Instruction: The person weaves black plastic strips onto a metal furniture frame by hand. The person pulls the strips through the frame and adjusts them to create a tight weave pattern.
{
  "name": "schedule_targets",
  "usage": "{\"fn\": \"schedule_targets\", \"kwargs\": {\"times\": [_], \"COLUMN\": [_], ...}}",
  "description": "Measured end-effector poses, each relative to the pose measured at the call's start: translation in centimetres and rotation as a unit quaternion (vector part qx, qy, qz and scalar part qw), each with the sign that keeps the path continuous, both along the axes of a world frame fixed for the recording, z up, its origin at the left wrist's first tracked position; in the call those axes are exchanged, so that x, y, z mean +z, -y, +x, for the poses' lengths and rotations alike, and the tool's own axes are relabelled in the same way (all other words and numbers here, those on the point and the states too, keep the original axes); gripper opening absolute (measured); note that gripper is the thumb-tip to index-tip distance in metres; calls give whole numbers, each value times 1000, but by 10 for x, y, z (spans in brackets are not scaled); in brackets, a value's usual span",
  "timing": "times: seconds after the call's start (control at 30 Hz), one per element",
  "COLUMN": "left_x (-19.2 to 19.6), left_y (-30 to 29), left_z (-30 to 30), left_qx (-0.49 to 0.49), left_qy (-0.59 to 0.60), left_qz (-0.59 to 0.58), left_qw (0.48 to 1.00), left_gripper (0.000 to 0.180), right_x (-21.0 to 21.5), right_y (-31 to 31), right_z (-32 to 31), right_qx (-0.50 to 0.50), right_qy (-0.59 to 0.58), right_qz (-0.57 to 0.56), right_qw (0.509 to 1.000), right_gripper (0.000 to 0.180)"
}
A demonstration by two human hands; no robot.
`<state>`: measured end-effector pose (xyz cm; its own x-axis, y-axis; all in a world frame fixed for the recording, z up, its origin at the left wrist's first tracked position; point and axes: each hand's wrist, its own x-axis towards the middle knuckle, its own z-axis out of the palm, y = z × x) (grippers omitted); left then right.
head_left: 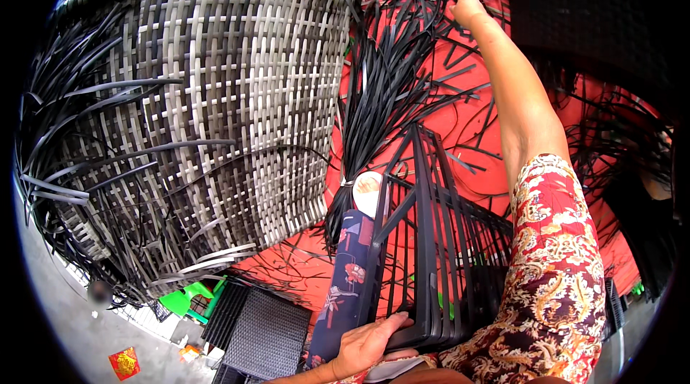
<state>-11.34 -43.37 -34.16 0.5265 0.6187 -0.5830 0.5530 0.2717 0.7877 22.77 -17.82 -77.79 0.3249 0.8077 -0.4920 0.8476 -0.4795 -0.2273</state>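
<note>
1. The left hand (370, 344) is seen at the lower centre of the frame. Its thumb is laid over the bottom corner of a black frame (431, 240), and the fingers are curled beneath it, so the frame is gripped and steadied.
2. The frame is held upright at centre right, with its partly wound black bars rising toward the middle of the picture.
3. The right hand (467, 7) is stretched to the upper right of the frame, where the fingers are closed among loose black strips (392, 82). Whether a single strip is pinched cannot be told, since the fingertips are hidden.
4. The strips are gathered into a tied bundle whose bound end hangs near the picture's centre, just above the frame, against a red surface (467, 118).
5. A large half-woven grey and black wicker piece (215, 96) fills the upper left, well apart from both hands.
6. A dark floral-patterned cushion (345, 290) is seen just left of the frame, touching it.
7. For the pull to be done well, one strip alone should probably be separated and drawn straight out along its length, so that neighbours are not dragged and tangled.
8. The frame is best kept firmly braced by the lower hand while the strip is drawn out.
</note>
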Motion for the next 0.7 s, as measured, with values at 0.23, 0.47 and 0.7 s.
{"fn": "schedule_targets", "kwargs": {"times": [0.23,0.47,0.7], "left_x": [1,3,-2], "left_y": [6,24,23], "left_z": [-5,-12,-13], "left_qx": [6,70,34], "left_qy": [7,12,29], "left_qz": [12,-81,-4], "left_qw": [1000,994,999], "left_gripper": [66,66,64], "right_x": [42,74,77], "right_y": [-1,-3,-2], "right_z": [-12,4,-6], "right_qx": [-15,-60,287], "right_qy": [-20,-22,34], "right_qz": [32,147,182], "right_qw": [999,987,940], "right_gripper": [29,59,68]}}
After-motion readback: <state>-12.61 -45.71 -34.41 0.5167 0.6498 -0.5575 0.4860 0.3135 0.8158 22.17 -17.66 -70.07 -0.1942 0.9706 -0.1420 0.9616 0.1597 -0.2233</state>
